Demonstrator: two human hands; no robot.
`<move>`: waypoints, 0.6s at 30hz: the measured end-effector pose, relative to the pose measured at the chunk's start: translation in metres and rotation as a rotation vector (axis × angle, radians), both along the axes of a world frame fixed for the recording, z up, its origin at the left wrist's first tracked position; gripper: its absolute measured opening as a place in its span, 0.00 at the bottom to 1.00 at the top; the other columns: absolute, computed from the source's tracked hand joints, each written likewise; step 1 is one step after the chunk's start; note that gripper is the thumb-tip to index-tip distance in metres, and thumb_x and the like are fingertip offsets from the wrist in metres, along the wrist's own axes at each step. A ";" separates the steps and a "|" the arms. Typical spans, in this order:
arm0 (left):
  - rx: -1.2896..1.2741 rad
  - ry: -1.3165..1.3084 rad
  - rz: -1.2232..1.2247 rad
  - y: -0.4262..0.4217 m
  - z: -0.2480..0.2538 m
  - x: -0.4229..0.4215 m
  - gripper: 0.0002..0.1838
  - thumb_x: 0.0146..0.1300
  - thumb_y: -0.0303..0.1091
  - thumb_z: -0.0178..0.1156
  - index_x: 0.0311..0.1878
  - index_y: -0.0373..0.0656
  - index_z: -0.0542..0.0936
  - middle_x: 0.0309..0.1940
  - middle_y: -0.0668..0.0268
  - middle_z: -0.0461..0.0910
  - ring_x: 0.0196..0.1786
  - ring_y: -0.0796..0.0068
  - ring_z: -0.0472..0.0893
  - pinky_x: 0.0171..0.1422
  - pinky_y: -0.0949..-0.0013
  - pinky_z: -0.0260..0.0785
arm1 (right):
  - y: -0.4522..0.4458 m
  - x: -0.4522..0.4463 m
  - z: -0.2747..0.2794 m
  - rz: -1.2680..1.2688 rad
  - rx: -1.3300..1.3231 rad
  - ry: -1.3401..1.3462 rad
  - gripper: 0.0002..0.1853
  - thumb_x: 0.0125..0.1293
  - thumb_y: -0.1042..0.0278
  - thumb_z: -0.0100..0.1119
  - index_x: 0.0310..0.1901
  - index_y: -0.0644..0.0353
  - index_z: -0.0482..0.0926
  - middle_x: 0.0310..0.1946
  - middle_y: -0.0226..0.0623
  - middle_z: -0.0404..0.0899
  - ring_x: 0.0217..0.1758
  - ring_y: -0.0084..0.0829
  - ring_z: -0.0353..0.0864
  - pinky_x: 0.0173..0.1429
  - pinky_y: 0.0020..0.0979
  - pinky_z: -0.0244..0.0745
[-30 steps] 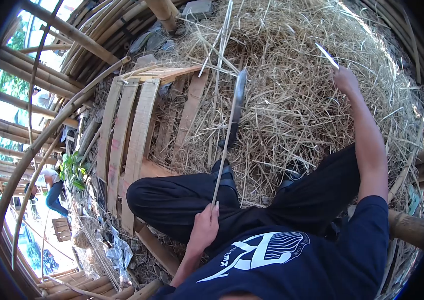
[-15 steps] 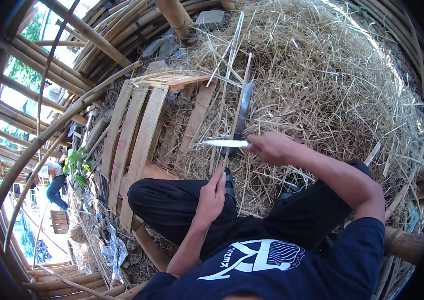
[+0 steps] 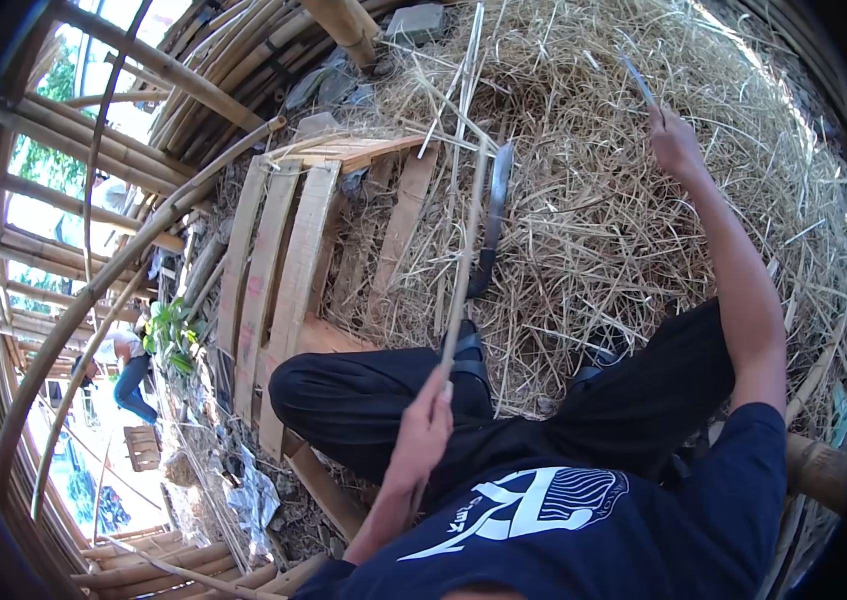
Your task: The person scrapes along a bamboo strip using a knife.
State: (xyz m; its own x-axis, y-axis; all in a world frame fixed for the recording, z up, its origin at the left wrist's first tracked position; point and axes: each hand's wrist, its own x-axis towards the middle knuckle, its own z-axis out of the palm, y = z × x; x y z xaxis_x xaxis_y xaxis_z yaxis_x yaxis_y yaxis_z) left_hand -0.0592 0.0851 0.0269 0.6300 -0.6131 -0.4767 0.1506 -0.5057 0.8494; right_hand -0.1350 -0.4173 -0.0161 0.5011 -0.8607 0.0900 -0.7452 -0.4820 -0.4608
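Observation:
My left hand [image 3: 424, 432] is closed round a long thin bamboo strip [image 3: 470, 240], near its lower end over my lap. The strip points away from me across the straw. Out at the upper right, my right hand [image 3: 676, 143] grips a knife [image 3: 638, 78], its blade pointing up and left, apart from the strip. A larger blade with a dark handle [image 3: 494, 220] lies on the straw just right of the strip.
A wooden slatted pallet [image 3: 294, 270] stands left of my knee. Dry straw and shavings [image 3: 624, 240] cover the ground. Bamboo poles [image 3: 154, 70] form a frame at the left, with a bent-over person [image 3: 131, 375] beyond. A bamboo pole [image 3: 824, 470] lies at the right.
My right hand came in over the strip with the knife, then swung back out to the upper right. My left hand still holds the strip.

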 end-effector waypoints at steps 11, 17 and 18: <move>-0.176 0.003 -0.168 -0.053 -0.002 0.043 0.23 0.76 0.34 0.43 0.72 0.46 0.61 0.18 0.79 0.55 0.18 0.91 0.55 0.19 0.83 0.49 | 0.215 0.035 0.026 1.007 0.321 -0.035 0.15 0.73 0.54 0.45 0.37 0.57 0.71 0.18 0.46 0.72 0.22 0.49 0.74 0.30 0.48 0.67; -0.056 -0.208 -0.224 -0.053 -0.017 0.039 0.23 0.75 0.32 0.44 0.72 0.42 0.60 0.20 0.77 0.60 0.20 0.89 0.59 0.23 0.81 0.54 | 0.204 0.038 0.009 1.056 0.117 -0.019 0.17 0.70 0.50 0.48 0.34 0.57 0.72 0.17 0.46 0.74 0.23 0.53 0.75 0.28 0.49 0.67; -0.053 -0.240 -0.225 -0.054 -0.020 0.039 0.24 0.75 0.32 0.45 0.72 0.42 0.60 0.20 0.77 0.61 0.21 0.89 0.59 0.23 0.80 0.55 | 0.200 0.040 0.006 1.059 0.092 0.038 0.18 0.70 0.49 0.48 0.33 0.57 0.72 0.19 0.47 0.76 0.24 0.52 0.77 0.28 0.49 0.68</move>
State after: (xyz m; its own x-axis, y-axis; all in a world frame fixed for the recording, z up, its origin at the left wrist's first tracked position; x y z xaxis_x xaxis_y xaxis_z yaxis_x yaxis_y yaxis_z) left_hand -0.0203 0.0314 0.0074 0.5662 -0.7696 -0.2952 -0.1675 -0.4580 0.8730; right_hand -0.0947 -0.2177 -0.0104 0.9998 0.0135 0.0155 0.0195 -0.8575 -0.5142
